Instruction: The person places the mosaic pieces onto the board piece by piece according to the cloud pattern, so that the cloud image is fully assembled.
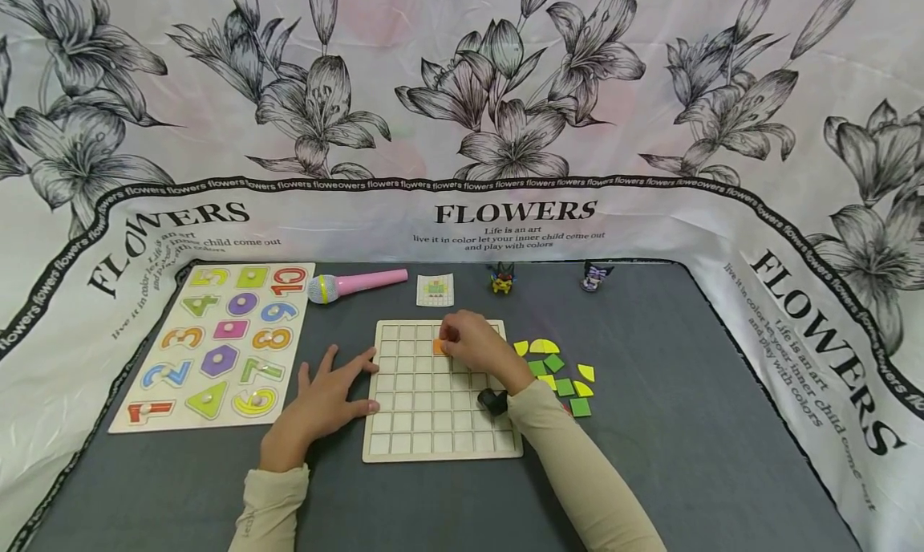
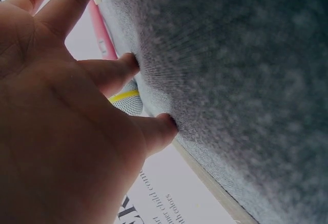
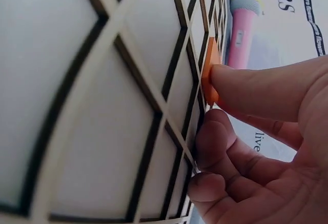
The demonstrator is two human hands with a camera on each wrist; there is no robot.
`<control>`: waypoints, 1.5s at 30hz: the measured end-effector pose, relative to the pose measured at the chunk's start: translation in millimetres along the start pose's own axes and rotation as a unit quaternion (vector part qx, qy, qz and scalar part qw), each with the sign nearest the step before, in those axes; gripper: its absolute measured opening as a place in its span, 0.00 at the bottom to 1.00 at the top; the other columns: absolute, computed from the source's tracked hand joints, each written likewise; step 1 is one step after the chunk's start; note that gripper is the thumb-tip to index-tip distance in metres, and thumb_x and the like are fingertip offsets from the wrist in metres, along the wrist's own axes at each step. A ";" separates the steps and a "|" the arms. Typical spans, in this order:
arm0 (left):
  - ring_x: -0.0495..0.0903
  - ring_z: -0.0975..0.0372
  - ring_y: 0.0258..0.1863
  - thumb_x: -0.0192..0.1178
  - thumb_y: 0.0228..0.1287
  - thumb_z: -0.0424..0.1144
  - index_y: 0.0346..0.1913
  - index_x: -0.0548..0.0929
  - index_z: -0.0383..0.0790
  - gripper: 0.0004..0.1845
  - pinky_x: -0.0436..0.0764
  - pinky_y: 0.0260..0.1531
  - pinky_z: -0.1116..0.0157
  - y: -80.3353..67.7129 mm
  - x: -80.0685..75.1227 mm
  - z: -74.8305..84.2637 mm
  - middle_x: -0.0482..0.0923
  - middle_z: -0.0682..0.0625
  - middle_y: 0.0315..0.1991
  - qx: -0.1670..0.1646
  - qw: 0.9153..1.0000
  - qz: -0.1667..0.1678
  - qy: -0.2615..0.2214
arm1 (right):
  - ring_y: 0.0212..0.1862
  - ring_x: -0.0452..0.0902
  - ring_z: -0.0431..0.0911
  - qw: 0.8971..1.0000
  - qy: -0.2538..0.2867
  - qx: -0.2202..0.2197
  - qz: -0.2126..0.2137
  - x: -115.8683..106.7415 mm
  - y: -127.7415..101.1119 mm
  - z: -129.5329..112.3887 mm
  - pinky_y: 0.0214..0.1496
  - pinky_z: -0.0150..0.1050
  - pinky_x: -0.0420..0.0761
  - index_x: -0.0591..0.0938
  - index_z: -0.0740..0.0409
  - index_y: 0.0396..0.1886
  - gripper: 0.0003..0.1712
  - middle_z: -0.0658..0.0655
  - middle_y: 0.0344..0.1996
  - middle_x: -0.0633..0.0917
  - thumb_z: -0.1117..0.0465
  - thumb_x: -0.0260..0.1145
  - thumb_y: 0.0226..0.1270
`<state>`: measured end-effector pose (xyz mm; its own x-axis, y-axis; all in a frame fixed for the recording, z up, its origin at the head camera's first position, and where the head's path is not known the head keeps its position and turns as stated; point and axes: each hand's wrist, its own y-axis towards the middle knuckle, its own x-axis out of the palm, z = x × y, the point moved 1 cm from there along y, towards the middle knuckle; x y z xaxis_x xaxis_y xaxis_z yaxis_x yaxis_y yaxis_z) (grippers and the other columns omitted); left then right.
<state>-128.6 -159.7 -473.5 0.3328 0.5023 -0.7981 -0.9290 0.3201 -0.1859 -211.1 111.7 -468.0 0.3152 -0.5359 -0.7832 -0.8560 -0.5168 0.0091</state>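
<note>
The right hand [image 1: 472, 345] pinches a small orange square tile [image 1: 439, 346] between thumb and fingertip, holding it against a cell in the upper rows of the pale wooden grid board [image 1: 404, 448]. The right wrist view shows the orange tile [image 3: 210, 75] pressed edge-on at the board's lattice [image 3: 154, 116], with the remaining fingers curled below it and touching the wood.

The left hand [image 1: 325, 399] lies flat on the grey felt worktop [image 1: 686, 424], fingers spread and straight, with its fingertips touching the left edge of the grid board. It grasps nothing. In the left wrist view the spread fingers [image 2: 110, 73] press on the grey felt.

Just right of the board lies a loose cluster of yellow and green flat shape pieces [image 1: 563, 375]. A small black object [image 1: 493, 399] sits at the right wrist. A pink toy microphone with a grey head [image 1: 357, 284] lies beyond the board, with a small pattern card [image 1: 435, 290] beside it and two little toy figures [image 1: 501, 279] farther right. A wooden number puzzle board with coloured digits [image 1: 216, 343] rests at the left of the worktop. A flower-printed white cloth [image 1: 462, 95] hangs behind.
</note>
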 end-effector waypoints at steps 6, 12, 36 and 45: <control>0.41 0.30 0.82 0.76 0.67 0.43 0.80 0.70 0.41 0.42 0.32 0.69 0.22 -1.3 -0.4 0.7 0.74 0.40 0.74 0.011 1.000 0.002 -0.004 | 0.40 0.77 0.47 1.000 -0.007 0.009 -0.001 0.2 -1.1 0.4 0.45 0.43 0.80 0.85 0.60 0.38 0.02 0.53 0.36 0.82 0.68 0.71 0.72; 0.42 0.30 0.82 0.76 0.67 0.44 0.80 0.70 0.41 0.41 0.33 0.69 0.22 -0.9 0.8 -2.9 0.76 0.42 0.73 0.017 1.000 0.008 0.002 | 0.40 0.80 0.46 0.999 0.038 0.003 0.030 -5.6 -12.0 4.3 0.45 0.43 0.82 0.86 0.61 0.43 0.02 0.53 0.38 0.84 0.67 0.68 0.77; 0.42 0.29 0.81 0.76 0.68 0.45 0.79 0.71 0.40 0.41 0.34 0.69 0.22 -2.4 -2.6 1.1 0.74 0.38 0.74 0.018 1.000 0.010 0.000 | 0.34 0.78 0.47 0.985 0.051 0.043 0.159 -73.4 -87.9 40.8 0.37 0.46 0.79 0.87 0.67 0.48 0.06 0.54 0.35 0.86 0.69 0.67 0.77; 0.42 0.29 0.81 0.75 0.68 0.45 0.80 0.70 0.40 0.41 0.34 0.69 0.22 -1.5 -0.6 -0.5 0.72 0.37 0.75 0.016 1.000 0.007 -0.002 | 0.36 0.80 0.49 0.980 0.016 0.074 0.182 -87.4 -119.4 70.2 0.40 0.47 0.80 0.87 0.67 0.48 0.05 0.58 0.39 0.88 0.70 0.68 0.77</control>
<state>-127.5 -160.9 -473.0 0.3200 0.5096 -0.7987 -0.9280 0.3382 -0.1560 -165.1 267.1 -444.2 -0.0108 -0.6893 -0.7244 -0.9635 -0.1866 0.1919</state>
